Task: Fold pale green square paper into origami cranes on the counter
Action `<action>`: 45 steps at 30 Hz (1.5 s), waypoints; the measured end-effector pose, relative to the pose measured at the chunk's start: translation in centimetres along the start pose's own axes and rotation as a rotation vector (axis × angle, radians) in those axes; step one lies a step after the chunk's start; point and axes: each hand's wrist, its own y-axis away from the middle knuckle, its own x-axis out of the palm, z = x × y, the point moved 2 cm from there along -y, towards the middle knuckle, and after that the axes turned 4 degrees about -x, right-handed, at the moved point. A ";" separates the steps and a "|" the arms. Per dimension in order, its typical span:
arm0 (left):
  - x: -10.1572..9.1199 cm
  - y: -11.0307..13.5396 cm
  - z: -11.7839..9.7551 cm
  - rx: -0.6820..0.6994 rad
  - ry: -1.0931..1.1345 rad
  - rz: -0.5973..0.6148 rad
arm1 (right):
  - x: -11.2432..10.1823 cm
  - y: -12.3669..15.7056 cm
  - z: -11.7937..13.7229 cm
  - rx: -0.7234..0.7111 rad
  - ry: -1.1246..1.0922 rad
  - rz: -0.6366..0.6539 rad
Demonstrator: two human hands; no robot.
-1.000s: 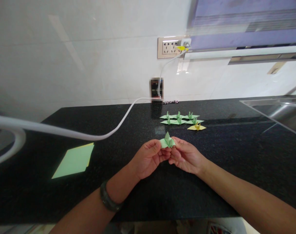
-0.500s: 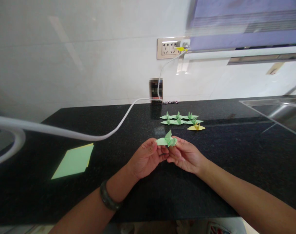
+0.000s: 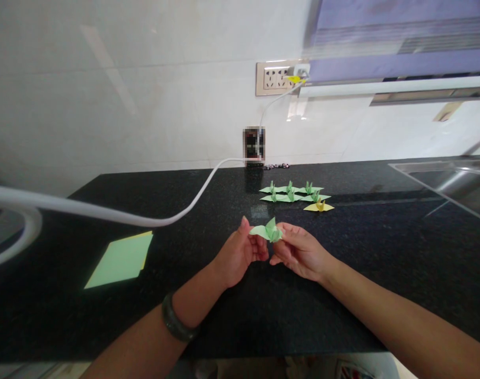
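Note:
Between my hands is a green paper crane (image 3: pixel 270 231), its pointed wing toward my left hand. My right hand (image 3: pixel 301 250) pinches the crane's right side between thumb and fingers. My left hand (image 3: pixel 240 255) has its thumb raised away from its loosely curled fingers, beside the left wing tip; whether the fingers behind still touch the wing is hard to see. Further back on the dark counter stand several finished green cranes (image 3: pixel 291 196) in two rows, with a yellow crane (image 3: pixel 319 207) in front at their right end.
A stack of green and yellow paper sheets (image 3: pixel 121 260) lies at the left. A white cable (image 3: pixel 165 221) curves over the counter toward a pixelated dark object (image 3: pixel 255 147) against the wall. A metal sink (image 3: pixel 457 181) sits at the right, and a wall socket (image 3: pixel 275 79) is above.
My left thumb has lifted off the crane's wing and points upward. The crane has shifted slightly left and down in my right hand.

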 end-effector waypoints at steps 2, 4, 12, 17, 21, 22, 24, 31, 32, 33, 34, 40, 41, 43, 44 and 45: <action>-0.1 0.0 0.3 -0.002 -0.078 -0.004 | 0.2 0.0 -0.2 0.019 0.068 -0.020; -0.2 0.1 0.5 -0.014 -0.103 -0.010 | 0.3 0.1 -0.2 0.022 0.108 -0.052; 0.0 0.1 0.2 -0.041 0.024 0.046 | -0.1 0.0 0.0 0.034 0.044 -0.075; 0.9 0.2 0.3 -0.003 0.219 0.144 | 0.7 0.3 0.6 0.045 -0.124 0.073; 1.4 0.5 0.2 0.047 0.274 0.176 | 1.0 0.5 0.8 0.026 -0.190 0.122; 1.5 0.6 0.2 0.060 0.279 0.182 | 1.0 0.5 0.7 0.020 -0.200 0.128; 1.7 0.7 0.2 0.076 0.283 0.192 | 1.0 0.5 0.6 0.001 -0.211 0.134; 1.4 1.0 0.3 0.100 0.292 0.212 | 0.9 0.6 0.5 -0.044 -0.214 0.100; 1.4 1.0 0.3 0.105 0.297 0.217 | 1.0 0.7 0.5 -0.045 -0.212 0.098; 1.3 1.1 0.4 0.109 0.299 0.223 | 1.1 0.7 0.6 -0.043 -0.209 0.099; 1.3 1.1 0.3 0.112 0.300 0.228 | 1.1 0.7 0.6 -0.040 -0.205 0.101; 1.1 0.9 0.2 0.118 0.313 0.236 | 1.3 0.7 0.8 -0.029 -0.213 0.085; 1.1 0.9 0.3 0.117 0.323 0.234 | 1.3 0.7 0.8 -0.024 -0.217 0.080; 1.0 0.8 0.3 0.109 0.340 0.230 | 1.3 0.7 0.8 -0.013 -0.220 0.067; 1.0 0.8 0.3 0.104 0.346 0.227 | 1.3 0.7 0.8 -0.009 -0.221 0.062; 0.9 0.8 0.4 0.098 0.350 0.224 | 1.3 0.8 0.8 -0.005 -0.223 0.060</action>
